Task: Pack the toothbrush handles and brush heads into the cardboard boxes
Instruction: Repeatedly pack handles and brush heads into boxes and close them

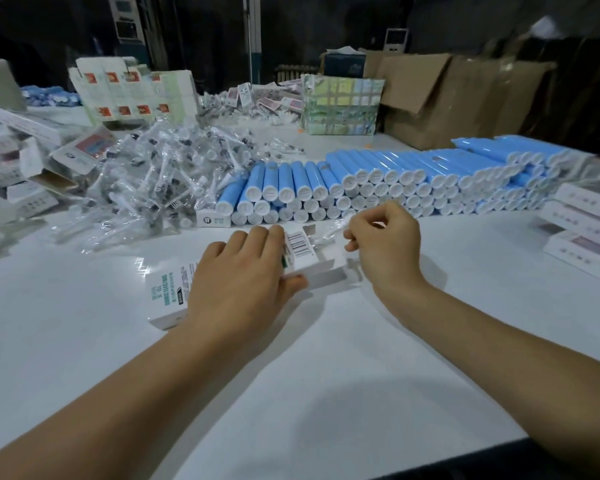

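Note:
A white cardboard box (168, 292) with teal print lies on the white table (291, 375) in front of me, its open end flaps pointing right. My left hand (243, 282) grips the box across its middle, thumb on the near side. My right hand (383, 240) pinches a clear-wrapped brush head (326, 235) at the box's open end. Behind them lies a long stack of blue toothbrush handles (378, 181) with white end caps. A heap of bagged brush heads (160, 181) spreads at the left.
Flat and folded white boxes (18, 168) pile up at the far left, and more white boxes (586, 230) lie at the right edge. Printed cartons (132, 91), a taped bundle (342, 105) and big brown cardboard boxes (440, 95) stand at the back.

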{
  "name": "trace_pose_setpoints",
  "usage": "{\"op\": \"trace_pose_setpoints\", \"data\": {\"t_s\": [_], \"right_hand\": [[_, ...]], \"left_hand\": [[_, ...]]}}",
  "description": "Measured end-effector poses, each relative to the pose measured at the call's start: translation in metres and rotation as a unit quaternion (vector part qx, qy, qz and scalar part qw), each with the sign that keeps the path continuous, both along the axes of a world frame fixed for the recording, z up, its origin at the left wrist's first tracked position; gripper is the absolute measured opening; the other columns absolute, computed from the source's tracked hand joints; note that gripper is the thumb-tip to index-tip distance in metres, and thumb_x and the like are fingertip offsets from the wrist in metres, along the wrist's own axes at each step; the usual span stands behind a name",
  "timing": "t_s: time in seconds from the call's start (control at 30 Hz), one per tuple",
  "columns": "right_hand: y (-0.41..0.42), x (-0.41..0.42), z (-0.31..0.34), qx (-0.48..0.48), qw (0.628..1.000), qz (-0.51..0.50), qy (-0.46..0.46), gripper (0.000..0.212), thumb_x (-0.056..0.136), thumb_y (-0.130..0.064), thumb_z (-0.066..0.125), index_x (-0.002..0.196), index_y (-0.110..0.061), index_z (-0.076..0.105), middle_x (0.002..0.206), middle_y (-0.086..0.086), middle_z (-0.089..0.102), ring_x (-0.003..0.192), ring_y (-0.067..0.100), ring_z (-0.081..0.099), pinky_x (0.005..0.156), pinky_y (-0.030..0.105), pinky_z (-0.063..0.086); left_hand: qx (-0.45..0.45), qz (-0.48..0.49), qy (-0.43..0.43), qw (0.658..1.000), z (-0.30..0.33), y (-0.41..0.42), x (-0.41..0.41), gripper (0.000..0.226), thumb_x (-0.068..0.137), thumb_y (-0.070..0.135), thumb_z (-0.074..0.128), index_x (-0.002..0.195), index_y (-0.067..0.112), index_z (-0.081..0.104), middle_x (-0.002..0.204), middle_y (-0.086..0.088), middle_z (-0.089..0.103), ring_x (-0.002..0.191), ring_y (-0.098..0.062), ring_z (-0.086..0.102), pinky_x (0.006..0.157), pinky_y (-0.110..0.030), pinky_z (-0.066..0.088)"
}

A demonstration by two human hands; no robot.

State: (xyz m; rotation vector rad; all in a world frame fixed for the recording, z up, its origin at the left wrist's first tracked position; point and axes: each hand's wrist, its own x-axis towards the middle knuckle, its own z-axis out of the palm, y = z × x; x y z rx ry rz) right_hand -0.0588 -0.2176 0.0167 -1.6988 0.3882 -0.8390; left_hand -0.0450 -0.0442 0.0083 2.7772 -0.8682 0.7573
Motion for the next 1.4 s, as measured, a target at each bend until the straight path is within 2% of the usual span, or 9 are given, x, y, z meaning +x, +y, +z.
{"op": "trace_pose_setpoints", "data": {"t_s": [0.17, 0.27, 0.4, 0.53, 0.77, 1.03, 1.1, 1.2, 1.4], "right_hand": [[0.023, -0.011, -0.007, -0.121, 0.983, 0.134, 0.034, 0.028, 0.080, -0.030, 0.059, 0.060, -0.010, 0.064, 0.060, -0.004, 0.061, 0.071, 0.006, 0.053, 0.070, 0.026, 0.042], [0.013, -0.017, 0.001, -0.065, 0.991, 0.114, -0.004, 0.028, 0.088, -0.024, 0.056, 0.065, -0.026, 0.071, 0.075, -0.015, 0.070, 0.093, 0.008, 0.060, 0.081, 0.024, 0.043], [0.007, -0.026, 0.003, -0.032, 0.995, 0.095, -0.019, 0.024, 0.090, -0.013, 0.055, 0.070, -0.020, 0.064, 0.062, -0.013, 0.061, 0.058, -0.001, 0.054, 0.059, 0.022, 0.044], [0.022, -0.027, -0.002, -0.036, 0.989, 0.144, 0.001, 0.022, 0.090, -0.004, 0.056, 0.078, -0.018, 0.069, 0.058, -0.010, 0.065, 0.051, -0.002, 0.056, 0.047, 0.013, 0.042], [0.026, -0.026, -0.008, 0.027, 0.978, 0.205, 0.025, 0.031, 0.089, 0.003, 0.057, 0.118, -0.004, 0.064, 0.081, -0.011, 0.070, 0.064, -0.005, 0.063, 0.056, 0.010, 0.046], [0.020, -0.015, -0.003, -0.031, 0.978, 0.192, 0.074, 0.056, 0.088, -0.009, 0.062, 0.141, -0.010, 0.043, 0.053, -0.011, 0.055, 0.047, -0.002, 0.049, 0.058, 0.016, 0.041], [0.020, -0.012, -0.004, -0.037, 0.977, 0.184, 0.101, 0.046, 0.087, -0.012, 0.062, 0.133, -0.011, 0.054, 0.057, -0.009, 0.057, 0.049, -0.002, 0.050, 0.059, 0.018, 0.039], [0.020, -0.011, -0.006, -0.027, 0.978, 0.179, 0.103, 0.012, 0.085, -0.012, 0.063, 0.093, -0.014, 0.071, 0.057, -0.010, 0.062, 0.051, 0.002, 0.053, 0.050, 0.016, 0.038], [0.026, -0.013, -0.010, -0.077, 0.977, 0.160, 0.117, 0.025, 0.086, -0.006, 0.052, 0.063, -0.011, 0.059, 0.053, -0.010, 0.052, 0.057, 0.010, 0.046, 0.060, 0.026, 0.038]], "left_hand": [[-0.009, 0.003, -0.007, 1.000, -0.001, -0.001, 0.000, 0.065, 0.079, 0.053, 0.052, 0.122, 0.004, 0.057, 0.106, -0.011, 0.064, 0.091, -0.033, 0.060, 0.073, -0.040, 0.043], [-0.010, 0.022, 0.005, 1.000, 0.002, 0.003, 0.006, 0.074, 0.080, 0.060, 0.038, 0.133, 0.009, 0.049, 0.119, -0.008, 0.059, 0.105, -0.031, 0.055, 0.081, -0.040, 0.040], [-0.017, 0.039, 0.000, 0.999, 0.003, 0.006, 0.011, 0.077, 0.080, 0.064, 0.033, 0.136, 0.011, 0.045, 0.124, -0.007, 0.055, 0.110, -0.030, 0.051, 0.084, -0.040, 0.038], [-0.020, 0.047, -0.004, 0.999, 0.001, 0.006, 0.013, 0.072, 0.083, 0.061, 0.040, 0.135, 0.012, 0.044, 0.124, -0.006, 0.054, 0.111, -0.030, 0.050, 0.084, -0.040, 0.037], [-0.003, 0.045, -0.004, 0.999, -0.003, 0.001, 0.010, 0.071, 0.085, 0.057, 0.048, 0.139, 0.012, 0.040, 0.128, -0.006, 0.052, 0.115, -0.029, 0.049, 0.088, -0.038, 0.035], [-0.008, -0.002, -0.061, 0.998, -0.008, -0.005, 0.002, 0.065, 0.071, 0.049, 0.067, 0.113, 0.000, 0.061, 0.095, -0.014, 0.065, 0.080, -0.034, 0.062, 0.066, -0.039, 0.048], [-0.006, -0.015, -0.075, 0.997, -0.011, -0.007, 0.001, 0.065, 0.069, 0.047, 0.071, 0.112, -0.001, 0.061, 0.092, -0.013, 0.064, 0.077, -0.034, 0.061, 0.064, -0.040, 0.047], [-0.004, -0.015, -0.084, 0.996, -0.012, -0.007, 0.001, 0.064, 0.071, 0.048, 0.067, 0.112, -0.001, 0.061, 0.091, -0.012, 0.064, 0.077, -0.033, 0.060, 0.063, -0.040, 0.047], [0.008, -0.023, -0.102, 0.994, -0.014, -0.008, -0.004, 0.063, 0.077, 0.050, 0.058, 0.113, -0.002, 0.060, 0.090, -0.012, 0.061, 0.076, -0.033, 0.058, 0.063, -0.039, 0.045]]}}
